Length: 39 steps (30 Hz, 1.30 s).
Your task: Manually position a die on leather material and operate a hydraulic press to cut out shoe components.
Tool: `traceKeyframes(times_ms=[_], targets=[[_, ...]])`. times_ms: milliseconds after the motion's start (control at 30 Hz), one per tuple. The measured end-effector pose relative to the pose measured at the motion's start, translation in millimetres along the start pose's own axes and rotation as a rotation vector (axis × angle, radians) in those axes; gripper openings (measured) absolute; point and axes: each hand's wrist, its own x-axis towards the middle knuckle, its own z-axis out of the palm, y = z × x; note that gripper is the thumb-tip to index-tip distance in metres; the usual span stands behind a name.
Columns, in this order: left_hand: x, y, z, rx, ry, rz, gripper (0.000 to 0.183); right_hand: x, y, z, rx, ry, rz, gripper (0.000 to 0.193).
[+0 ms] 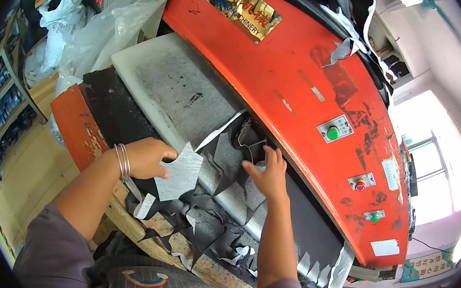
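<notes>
My left hand, with silver bangles at the wrist, pinches a light grey cut piece of sheet material at its left edge. My right hand is curled at a thin-walled metal cutting die, thumb and fingertips on either side of its rim. Part of the die is hidden by the hand and dark material. Beneath it, dark sheet material with jagged cut-outs lies across the pale cutting board. Its torn scraps hang toward me over the near edge.
The orange-red press head slopes close beyond my hands, with green buttons and a red button. Black sheet material lies on top. Plastic bags and a loaded rack stand at the left.
</notes>
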Motion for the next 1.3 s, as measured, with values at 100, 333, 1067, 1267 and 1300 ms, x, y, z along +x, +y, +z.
traceKeyframes(times_ms=[100, 333, 1067, 1267, 1300], targets=[[-13, -7, 0, 0.122, 0.041, 0.035, 0.031, 37, -8, 14, -0.016, -0.139, 0.137, 0.08], [-10, -7, 15, -0.257, 0.017, 0.211, 0.017, 15, -6, 23, -0.06, 0.067, 0.024, 0.055], [127, 122, 176, 0.627, 0.301, -0.256, 0.039, -408, 192, -58, 1.028, 0.097, 0.731, 0.042], [60, 124, 235, 0.275, 0.741, -0.138, 0.02, -386, 218, -68, 0.784, 0.079, 0.608, 0.041], [45, 132, 244, 0.127, 0.813, -0.095, 0.02, -375, 216, -68, 0.609, 0.09, 0.513, 0.037]])
